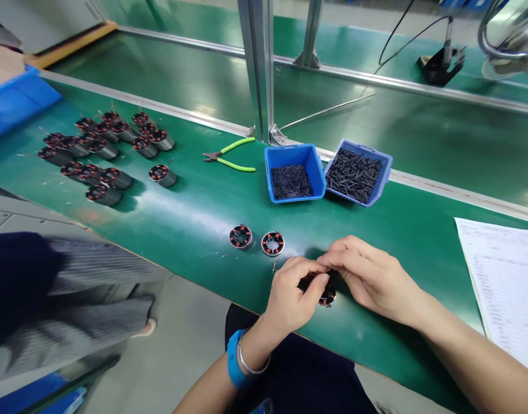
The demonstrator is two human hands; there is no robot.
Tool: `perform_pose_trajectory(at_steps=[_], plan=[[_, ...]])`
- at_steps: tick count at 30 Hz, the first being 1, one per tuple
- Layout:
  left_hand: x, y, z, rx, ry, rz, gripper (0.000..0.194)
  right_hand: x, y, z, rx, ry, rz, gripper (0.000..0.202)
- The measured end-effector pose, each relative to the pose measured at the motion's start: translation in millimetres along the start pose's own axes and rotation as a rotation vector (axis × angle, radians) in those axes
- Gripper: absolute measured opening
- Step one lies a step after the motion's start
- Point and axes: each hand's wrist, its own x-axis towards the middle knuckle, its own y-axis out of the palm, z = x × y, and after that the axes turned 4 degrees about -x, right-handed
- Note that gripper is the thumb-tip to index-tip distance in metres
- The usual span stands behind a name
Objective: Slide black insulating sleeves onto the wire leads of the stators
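On the green bench in front of me, a copper-wound motor stator [328, 298] is partly covered by my fingers. My left hand [293, 292] closes about it, the thumb across its upper side. From the right, my right hand [371, 275] meets it with fingertips pinched together just above the stator; whatever lies in that pinch is too small to make out. Two more stators stand to the left of my hands: one with a silvery rim [273, 244] and a darker one [241, 236] beside it.
Behind my hands sit a blue bin [319, 178] and a paler bin [386, 172], both holding small black tubes. Green-handled cutters [235, 155] lie left of them. Several stators [103, 194] cluster at far left. Printed paper [505, 276] lies right. A person's leg [104, 299] shows left.
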Motion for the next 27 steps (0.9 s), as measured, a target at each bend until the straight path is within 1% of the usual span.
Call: perform_pose_trajectory(at_steps=[5, 11, 15, 21, 27], plan=[[0.6, 0.4, -2.8, 0.024, -0.027, 0.01, 0.007, -0.3, -2.3, 1.3, -0.029, -0.026, 0.069, 0.034], [1.2, 0.4, -2.6, 0.004, -0.011, -0.002, 0.006, 0.8, -2.4, -0.7, -0.015, 0.001, -0.018, 0.029], [1.5, 0.1, -2.3, 0.018, 0.002, -0.005, 0.007, 1.1, -2.5, -1.7, 0.0, -0.014, 0.036, 0.029], [1.8, 0.2, -3.0, 0.013, 0.016, -0.013, 0.006, -0.1, -4.6, 1.0, -0.009, -0.002, 0.024, 0.03], [1.5, 0.5, -4.7, 0.039, -0.006, -0.005, 0.006, 0.8, -4.6, 1.1, -0.018, -0.037, 0.055, 0.03]])
